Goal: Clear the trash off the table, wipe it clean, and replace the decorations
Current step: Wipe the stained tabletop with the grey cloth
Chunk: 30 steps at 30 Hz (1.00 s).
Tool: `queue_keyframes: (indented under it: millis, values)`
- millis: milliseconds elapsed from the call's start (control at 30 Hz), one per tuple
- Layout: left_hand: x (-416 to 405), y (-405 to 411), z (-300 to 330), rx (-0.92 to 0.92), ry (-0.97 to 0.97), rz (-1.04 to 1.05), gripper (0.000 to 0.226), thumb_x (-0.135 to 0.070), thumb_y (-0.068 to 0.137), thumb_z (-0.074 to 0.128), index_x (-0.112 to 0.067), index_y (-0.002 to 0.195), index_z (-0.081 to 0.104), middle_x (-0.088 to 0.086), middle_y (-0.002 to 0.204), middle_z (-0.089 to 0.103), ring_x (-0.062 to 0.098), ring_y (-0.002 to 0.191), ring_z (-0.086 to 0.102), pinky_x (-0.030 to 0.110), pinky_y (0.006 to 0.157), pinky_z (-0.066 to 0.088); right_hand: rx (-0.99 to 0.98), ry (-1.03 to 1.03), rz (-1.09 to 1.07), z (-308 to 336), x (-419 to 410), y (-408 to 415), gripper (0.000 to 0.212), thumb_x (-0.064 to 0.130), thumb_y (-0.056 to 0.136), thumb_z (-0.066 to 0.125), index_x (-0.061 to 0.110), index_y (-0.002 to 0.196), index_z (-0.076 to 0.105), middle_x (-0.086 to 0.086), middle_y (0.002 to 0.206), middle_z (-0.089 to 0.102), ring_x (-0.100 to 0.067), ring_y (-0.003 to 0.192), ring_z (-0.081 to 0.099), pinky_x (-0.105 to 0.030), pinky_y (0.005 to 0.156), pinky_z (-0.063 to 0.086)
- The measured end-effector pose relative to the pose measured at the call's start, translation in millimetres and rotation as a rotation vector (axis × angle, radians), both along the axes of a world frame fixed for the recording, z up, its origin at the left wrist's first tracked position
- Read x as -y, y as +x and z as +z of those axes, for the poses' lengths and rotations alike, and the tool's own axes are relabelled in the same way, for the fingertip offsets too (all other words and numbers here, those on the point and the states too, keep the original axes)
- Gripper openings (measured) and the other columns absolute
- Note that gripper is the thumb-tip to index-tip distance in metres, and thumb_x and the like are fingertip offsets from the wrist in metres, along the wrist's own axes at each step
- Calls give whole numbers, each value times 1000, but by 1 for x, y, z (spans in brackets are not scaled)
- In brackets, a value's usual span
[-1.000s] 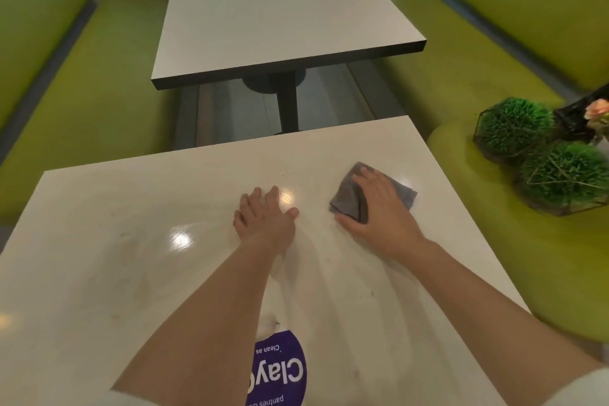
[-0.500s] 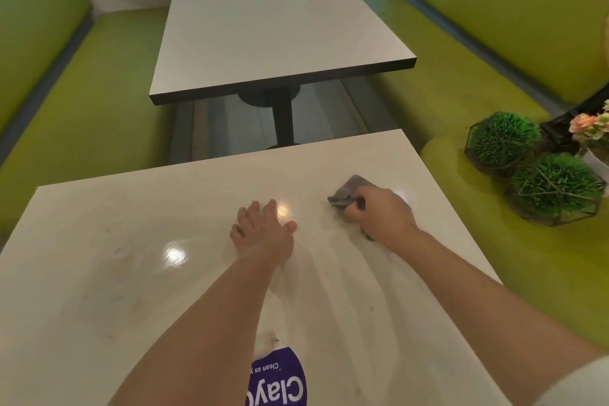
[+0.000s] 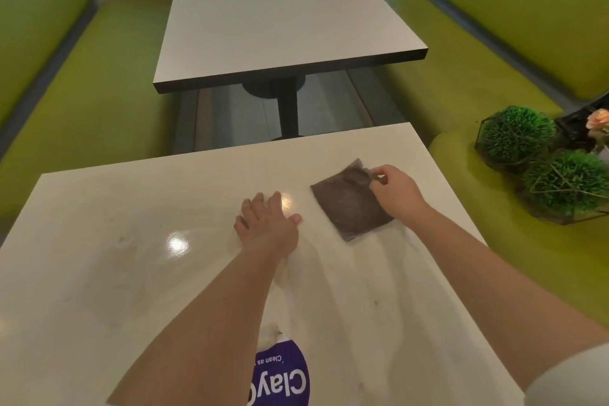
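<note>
A grey-brown cloth (image 3: 349,204) lies spread flat on the white table (image 3: 99,273), toward its far right part. My right hand (image 3: 397,189) pinches the cloth's far right corner between thumb and fingers. My left hand (image 3: 268,224) rests flat on the table just left of the cloth, fingers straight and together. Two green ball-shaped plants in wire frames, one nearer (image 3: 565,184) and one farther (image 3: 515,135), stand on the green bench at the right. A pink flower (image 3: 598,119) shows at the right edge behind them.
A purple round sticker (image 3: 283,376) is on the table near me. A second long white table (image 3: 283,16) stands ahead across a gap. Green benches (image 3: 82,82) run along both sides. Faint smudges mark the tabletop at the left.
My right hand went from pressing flat on the folded cloth to bunching it, and now pinches one corner with the cloth unfolded and spread flat. My left hand stayed put.
</note>
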<state>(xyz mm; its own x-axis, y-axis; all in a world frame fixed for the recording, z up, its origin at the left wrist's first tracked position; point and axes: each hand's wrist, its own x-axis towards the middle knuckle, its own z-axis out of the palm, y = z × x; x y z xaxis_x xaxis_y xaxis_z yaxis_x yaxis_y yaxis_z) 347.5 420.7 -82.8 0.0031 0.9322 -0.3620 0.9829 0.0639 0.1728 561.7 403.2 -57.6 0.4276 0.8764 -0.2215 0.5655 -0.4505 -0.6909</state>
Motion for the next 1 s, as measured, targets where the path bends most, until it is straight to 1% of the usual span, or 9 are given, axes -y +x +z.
queue_keyframes:
  millis: [133,300,400,467,500,567,733,867,1000]
  values:
    - [-2,0,0,2,-2,-1,61,-53,100,31,-31,152,9,3,161,1,25,148,-5,44,118,7,222,215,-11,-18,11,-2,35,12,91,52,20,124,58,0,111,62,-22,103,52,-39,82,49]
    - [-1,-2,5,-19,31,-34,59,-54,99,32,-31,150,14,2,157,9,24,145,5,41,113,14,627,365,41,-25,18,-21,36,11,86,59,20,121,58,-6,120,54,-27,103,46,-39,85,43]
    - [-6,-6,9,-29,53,-65,59,-58,96,36,-31,147,22,2,149,19,25,137,18,41,107,22,540,342,431,-34,19,-27,30,32,97,50,24,124,60,2,131,52,-20,122,43,-39,103,39]
    - [-9,-7,12,-47,55,-80,61,-61,92,41,-30,143,27,3,143,25,27,133,22,42,103,26,508,197,576,-40,20,-28,46,50,100,36,33,142,45,10,151,36,-14,142,25,-36,121,17]
    - [-12,-7,14,-48,51,-81,62,-62,91,44,-29,141,29,4,142,27,28,132,24,43,103,28,517,147,601,-42,20,-28,52,55,100,29,36,147,35,13,157,26,-12,147,15,-33,122,5]
    - [-18,-7,18,-49,60,-73,58,-59,91,47,-28,137,33,4,138,30,28,129,26,43,99,32,561,117,608,-47,18,-28,57,59,99,21,38,152,22,14,161,14,-11,149,3,-31,121,-4]
    - [-35,-9,18,-102,219,-132,41,-43,96,52,-25,130,42,4,129,41,25,119,39,36,92,37,629,51,527,-45,-5,-35,57,58,100,13,39,154,12,9,161,12,-17,148,7,-36,121,3]
    - [-54,-11,16,-26,164,-94,70,-44,85,68,-28,143,31,4,139,33,25,128,32,36,95,40,705,48,413,-47,-29,-47,50,45,104,14,36,153,17,3,157,20,-22,139,21,-41,116,15]
    - [-63,-14,18,65,62,-42,87,-45,80,74,-27,149,25,1,151,25,25,137,25,39,103,38,613,70,497,-51,-49,-84,51,47,103,16,35,153,19,5,158,19,-23,143,18,-40,117,14]
